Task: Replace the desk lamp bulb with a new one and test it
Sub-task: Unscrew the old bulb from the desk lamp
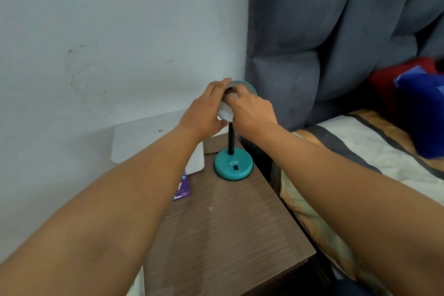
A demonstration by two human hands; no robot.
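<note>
A small desk lamp stands on a brown wooden bedside table (230,228). Its round teal base (233,166) bears the letters ATN and a black switch, and a black stem rises from it. The teal-rimmed lamp shade (248,87) is tipped toward me. My left hand (204,110) wraps the shade's left side and holds it. My right hand (252,110) reaches into the shade's mouth, fingers closed around something dark inside. The bulb itself is hidden by my fingers.
A flat white box (149,142) lies at the table's back left against the pale wall. A purple carton (183,187) lies beside it, partly under my left forearm. A bed (360,151) with patterned sheet, a grey padded headboard and a blue pillow (422,113) lies to the right.
</note>
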